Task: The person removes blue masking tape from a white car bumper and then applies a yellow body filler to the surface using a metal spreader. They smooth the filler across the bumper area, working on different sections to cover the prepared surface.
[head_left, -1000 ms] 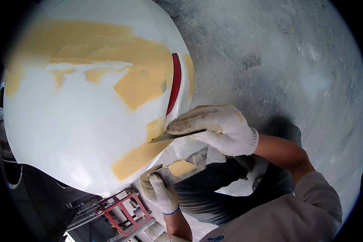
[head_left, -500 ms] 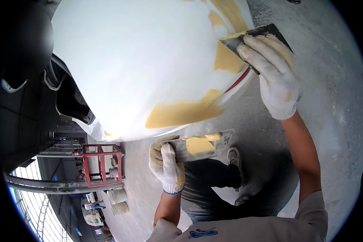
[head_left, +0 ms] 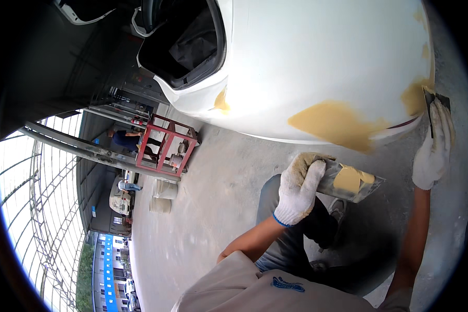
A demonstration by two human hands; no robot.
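Note:
My left hand [head_left: 299, 188], in a stained white knit glove, grips a flat grey putty board [head_left: 329, 181] by one end. Yellow putty [head_left: 350, 177] is spread on the board's other end. At the right, my gloved right hand [head_left: 434, 151] is closed on a dark putty spreader [head_left: 443, 100]. The spreader meets the edge of a white car body [head_left: 307, 62] at a yellow putty patch [head_left: 414, 98]. A larger putty patch [head_left: 338, 122] lies along the lower panel, near a thin dark red strip [head_left: 403, 125]. A small patch [head_left: 222, 102] sits beside the car's dark opening.
A red metal frame stand [head_left: 164, 145] holding cans is at the left, with pale buckets [head_left: 164, 189] near it. Two people, one in a dark top [head_left: 126, 138], are farther back. Grey concrete floor [head_left: 218, 182] lies under the car; my shoe [head_left: 338, 208] is below the board.
The view has swung left, so the car and both hands appear farther right. The spreader now stands more edge-on at the car's edge. Both hands keep their tools.

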